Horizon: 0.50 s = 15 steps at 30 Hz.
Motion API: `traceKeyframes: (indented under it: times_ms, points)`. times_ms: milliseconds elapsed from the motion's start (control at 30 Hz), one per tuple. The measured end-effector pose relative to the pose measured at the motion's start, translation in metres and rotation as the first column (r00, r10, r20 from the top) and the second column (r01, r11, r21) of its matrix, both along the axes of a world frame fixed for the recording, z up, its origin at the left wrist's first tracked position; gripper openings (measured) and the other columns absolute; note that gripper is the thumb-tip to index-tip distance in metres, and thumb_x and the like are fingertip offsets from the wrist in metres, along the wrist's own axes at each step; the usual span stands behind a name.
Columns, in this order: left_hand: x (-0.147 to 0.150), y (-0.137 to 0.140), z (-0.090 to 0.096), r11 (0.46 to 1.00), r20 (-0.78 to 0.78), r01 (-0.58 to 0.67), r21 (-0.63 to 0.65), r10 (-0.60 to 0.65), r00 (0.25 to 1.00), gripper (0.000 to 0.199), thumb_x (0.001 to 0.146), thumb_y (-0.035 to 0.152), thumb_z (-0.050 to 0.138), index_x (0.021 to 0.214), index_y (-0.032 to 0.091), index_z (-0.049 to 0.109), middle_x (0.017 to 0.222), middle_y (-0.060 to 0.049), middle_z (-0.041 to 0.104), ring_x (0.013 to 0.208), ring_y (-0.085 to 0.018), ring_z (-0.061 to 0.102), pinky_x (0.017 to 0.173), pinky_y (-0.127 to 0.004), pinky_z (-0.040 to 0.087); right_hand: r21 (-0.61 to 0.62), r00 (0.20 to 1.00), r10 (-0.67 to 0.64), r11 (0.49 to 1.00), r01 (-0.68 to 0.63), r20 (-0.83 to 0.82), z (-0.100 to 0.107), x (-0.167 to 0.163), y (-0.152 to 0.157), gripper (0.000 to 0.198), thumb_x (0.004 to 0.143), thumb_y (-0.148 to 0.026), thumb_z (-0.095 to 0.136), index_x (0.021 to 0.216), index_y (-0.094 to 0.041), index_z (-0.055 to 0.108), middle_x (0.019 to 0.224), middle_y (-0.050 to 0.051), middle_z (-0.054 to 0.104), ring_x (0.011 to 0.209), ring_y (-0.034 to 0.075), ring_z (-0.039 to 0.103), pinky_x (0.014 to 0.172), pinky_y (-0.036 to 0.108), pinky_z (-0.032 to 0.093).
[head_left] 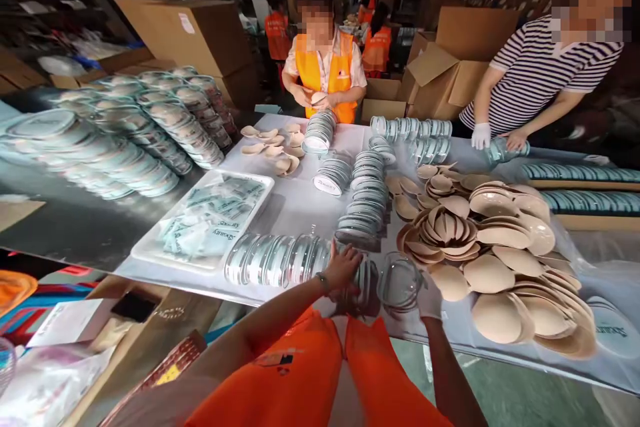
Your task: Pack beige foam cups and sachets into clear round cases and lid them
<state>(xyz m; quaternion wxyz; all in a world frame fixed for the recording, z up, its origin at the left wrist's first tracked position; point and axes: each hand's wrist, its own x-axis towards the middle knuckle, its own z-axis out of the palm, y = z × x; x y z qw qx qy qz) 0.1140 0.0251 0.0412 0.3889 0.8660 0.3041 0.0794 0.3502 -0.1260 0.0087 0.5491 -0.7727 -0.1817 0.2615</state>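
My left hand (344,272) is bare, with fingers stretched over the right end of a row of clear plastic cases (277,260). Several more teal-edged cases (369,283) stand against its fingertips. My right hand (429,298) wears a white glove and grips the right edge of a small stack of clear plastic cases (399,280) at the table's front edge; its fingertips are partly hidden. Just right of this hand lies a large pile of beige moulded cups (490,273). Stacks of filled cases (363,213) rise beyond my left hand.
A white tray (265,203) of teal-printed packets stands at left. Tall stacks of cases (100,153) fill the far left. Across the table, a co-worker in an orange vest (345,67) handles a beige cup. Another in a striped shirt (540,73) handles cases. Cardboard boxes (200,40) stand behind.
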Motion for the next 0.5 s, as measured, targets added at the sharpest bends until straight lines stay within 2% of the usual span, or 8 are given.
traceKeyframes:
  times_ms: [67, 133, 200, 267, 333, 433, 500]
  points:
    - [-0.008, -0.002, 0.005, 0.994, 0.115, -0.048, -0.093, 0.059, 0.992, 0.086, 0.078, 0.058, 0.084, 0.145, 0.010, 0.061, 0.161, -0.026, 0.045, 0.158, -0.052, 0.018, 0.124, -0.069, -0.011, 0.034, 0.994, -0.021, 0.999, 0.024, -0.106, 0.012, 0.013, -0.013, 0.055, 0.066, -0.055, 0.065, 0.108, -0.019, 0.068, 0.111, 0.015, 0.077, 0.092, 0.030, 0.074, 0.072, 0.041, 0.061]
    - [-0.004, -0.010, 0.016, 0.982, 0.264, -0.051, -0.183, 0.099, 0.959, 0.105, 0.069, 0.065, 0.088, 0.153, 0.011, 0.054, 0.168, -0.025, 0.034, 0.160, -0.051, 0.010, 0.127, -0.066, -0.008, 0.132, 0.971, 0.019, 0.991, 0.014, -0.240, 0.032, 0.016, -0.023, 0.061, 0.072, -0.063, 0.062, 0.114, -0.019, 0.066, 0.116, 0.015, 0.076, 0.086, 0.028, 0.076, 0.063, 0.038, 0.061]
    - [0.009, -0.023, 0.032, 0.929, 0.410, 0.022, -0.369, 0.141, 0.901, 0.117, 0.066, 0.072, 0.086, 0.160, 0.016, 0.045, 0.171, -0.023, 0.030, 0.160, -0.048, 0.015, 0.130, -0.062, 0.008, 0.267, 0.942, 0.073, 0.964, 0.018, -0.328, 0.058, 0.008, -0.025, 0.060, 0.076, -0.064, 0.063, 0.117, -0.021, 0.065, 0.115, 0.011, 0.076, 0.084, 0.026, 0.076, 0.058, 0.034, 0.060]
    - [0.027, -0.036, 0.049, 0.785, 0.494, 0.126, -0.607, 0.248, 0.833, 0.111, 0.075, 0.081, 0.074, 0.163, 0.023, 0.039, 0.166, -0.021, 0.040, 0.154, -0.044, 0.036, 0.122, -0.058, 0.033, 0.366, 0.929, 0.121, 0.930, 0.017, -0.349, 0.081, -0.005, -0.021, 0.057, 0.076, -0.061, 0.069, 0.119, -0.024, 0.064, 0.109, 0.007, 0.077, 0.080, 0.025, 0.076, 0.056, 0.033, 0.059]
    - [0.044, -0.045, 0.065, 0.631, 0.457, 0.118, -0.767, 0.408, 0.790, 0.094, 0.084, 0.080, 0.064, 0.157, 0.025, 0.044, 0.152, -0.020, 0.056, 0.136, -0.040, 0.057, 0.109, -0.053, 0.048, 0.394, 0.947, 0.141, 0.919, -0.016, -0.289, 0.095, -0.017, -0.014, 0.053, 0.076, -0.059, 0.071, 0.116, -0.024, 0.066, 0.100, 0.005, 0.076, 0.076, 0.024, 0.074, 0.056, 0.032, 0.059]
    - [0.051, -0.047, 0.076, 0.477, 0.293, -0.054, -0.877, 0.623, 0.725, 0.069, 0.087, 0.072, 0.068, 0.134, 0.022, 0.062, 0.128, -0.015, 0.069, 0.110, -0.030, 0.070, 0.095, -0.043, 0.054, 0.382, 0.968, 0.246, 0.901, -0.208, -0.053, 0.100, -0.022, -0.011, 0.056, 0.067, -0.049, 0.085, 0.115, -0.024, 0.071, 0.114, 0.007, 0.075, 0.093, 0.023, 0.073, 0.069, 0.030, 0.062]
    - [0.043, -0.047, 0.073, 0.378, 0.205, -0.111, -0.919, 0.699, 0.685, 0.057, 0.089, 0.068, 0.070, 0.122, 0.021, 0.066, 0.117, -0.011, 0.073, 0.097, -0.023, 0.071, 0.085, -0.035, 0.054, 0.328, 0.911, 0.412, 0.857, -0.398, 0.028, 0.096, -0.022, -0.015, 0.065, 0.063, -0.040, 0.091, 0.123, -0.026, 0.071, 0.127, 0.008, 0.072, 0.102, 0.024, 0.072, 0.076, 0.031, 0.062]
